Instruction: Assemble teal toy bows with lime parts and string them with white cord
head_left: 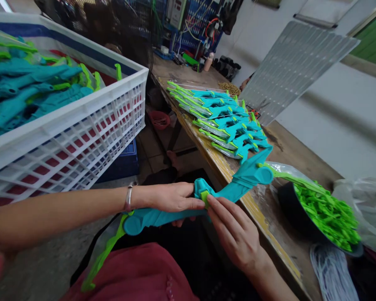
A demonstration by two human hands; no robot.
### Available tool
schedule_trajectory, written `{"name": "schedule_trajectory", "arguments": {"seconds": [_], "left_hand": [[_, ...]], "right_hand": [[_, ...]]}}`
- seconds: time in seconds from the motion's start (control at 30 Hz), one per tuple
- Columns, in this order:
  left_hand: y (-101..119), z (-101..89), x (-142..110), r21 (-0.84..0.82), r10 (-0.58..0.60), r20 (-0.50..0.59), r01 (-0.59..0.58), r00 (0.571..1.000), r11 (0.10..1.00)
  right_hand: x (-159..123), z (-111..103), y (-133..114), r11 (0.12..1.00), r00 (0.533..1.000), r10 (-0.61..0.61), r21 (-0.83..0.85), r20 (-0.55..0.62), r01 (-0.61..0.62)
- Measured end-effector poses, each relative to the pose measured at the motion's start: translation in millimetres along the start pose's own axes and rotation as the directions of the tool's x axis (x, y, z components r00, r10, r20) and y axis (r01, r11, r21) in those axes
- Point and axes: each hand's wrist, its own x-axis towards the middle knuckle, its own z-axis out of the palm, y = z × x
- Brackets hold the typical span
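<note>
A teal toy bow (238,184) with green limb tips lies across my lap and the table edge. My left hand (172,197) is closed around its middle grip, a bracelet on that wrist. My right hand (233,232) pinches a small green piece (204,197) against the grip, fingers pressed together. Beside my right hand, a dark bowl (288,205) holds several small green parts (329,215).
A row of finished teal-and-green bows (221,121) lies along the wooden table (285,146). A white crate (81,125) at left holds more bows. White cord (332,271) and clear bags (366,205) sit at right. A grey ribbed panel (294,62) leans behind.
</note>
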Motion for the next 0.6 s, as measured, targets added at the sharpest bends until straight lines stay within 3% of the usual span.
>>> {"name": "schedule_trajectory", "arguments": {"seconds": [0.2, 0.37, 0.47, 0.53, 0.6], "left_hand": [[-2.0, 3.1, -0.6, 0.083, 0.028, -0.051, -0.023, 0.998, 0.996], [-8.5, 8.4, 0.3, 0.037, -0.010, -0.158, 0.016, 0.987, 0.999], [-16.7, 7.3, 0.4, 0.073, 0.011, -0.174, 0.002, 0.985, 0.997], [-23.0, 3.9, -1.0, 0.201, 0.109, -0.184, -0.072, 0.977, 0.977], [-27.7, 0.1, -4.4, 0.347, 0.230, -0.186, -0.156, 0.955, 0.925]], "right_hand": [[-3.4, 3.9, -3.7, 0.999, 1.000, -0.016, -0.030, 0.007, 0.017], [-2.8, 9.5, -3.7, 1.000, 1.000, 0.015, -0.009, -0.004, -0.015], [-2.7, 17.8, -8.8, 0.990, 0.990, 0.124, 0.074, -0.061, -0.119], [-1.7, 24.6, -16.0, 0.969, 0.967, 0.222, 0.142, -0.126, -0.204], [-0.1, 32.0, -26.4, 0.933, 0.911, 0.350, 0.168, -0.220, -0.318]]}}
